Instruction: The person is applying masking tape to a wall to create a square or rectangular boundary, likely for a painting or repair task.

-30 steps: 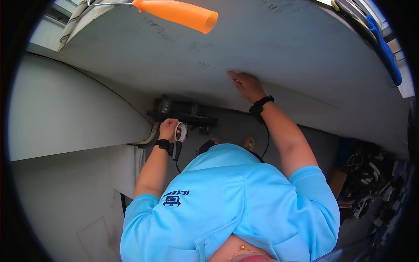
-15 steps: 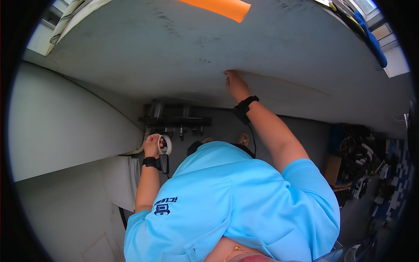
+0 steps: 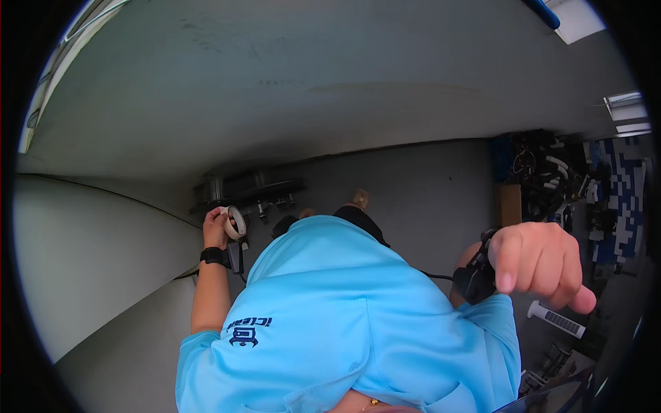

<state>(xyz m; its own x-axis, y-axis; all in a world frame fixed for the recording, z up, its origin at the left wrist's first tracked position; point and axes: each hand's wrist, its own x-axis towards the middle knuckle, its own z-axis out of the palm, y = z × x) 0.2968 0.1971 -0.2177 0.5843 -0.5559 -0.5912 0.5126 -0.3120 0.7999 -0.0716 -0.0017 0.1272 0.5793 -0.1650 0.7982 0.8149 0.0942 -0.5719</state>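
Note:
My left hand (image 3: 214, 227) is closed on a roll of pale tape (image 3: 241, 224), held at its side beside a curved white panel (image 3: 89, 248). The tape's ring faces right, and part of the fingers shows through its hole. Raised on the right, close to the head, is my right hand (image 3: 538, 263). Its back is turned up and its fingers are curled under. Anything inside those fingers is hidden from view. A black device is strapped to each wrist.
A broad smudged grey surface (image 3: 330, 76) spans the front. Below it on the left stand dark metal fittings (image 3: 258, 193). Cables (image 3: 537, 162) and a cardboard box (image 3: 509, 205) lie at the right. A slatted white unit (image 3: 559, 320) is beneath my right hand.
My right hand has left the grey surface and swung right, up toward the head. The view has shifted, and the orange strip is out of sight. My left hand still grips the tape roll.

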